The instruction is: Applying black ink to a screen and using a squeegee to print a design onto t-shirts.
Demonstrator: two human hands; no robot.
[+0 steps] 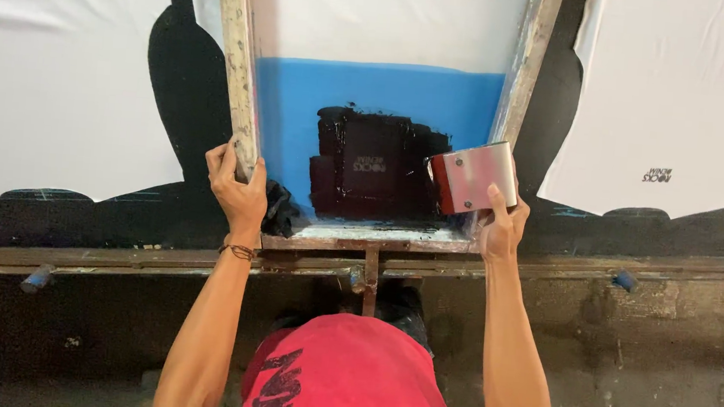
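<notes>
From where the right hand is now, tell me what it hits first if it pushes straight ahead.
The right hand already grips the red squeegee; straight ahead, it likely meets the screen frame's right rail first, though depth is unclear.

A small dark printed label (657,175) sits near the lower edge of the white shirt (680,99) at the right. A matching pale mark (371,163) shows mirrored within the black ink patch (373,166) on the blue printing screen (301,104).
</notes>
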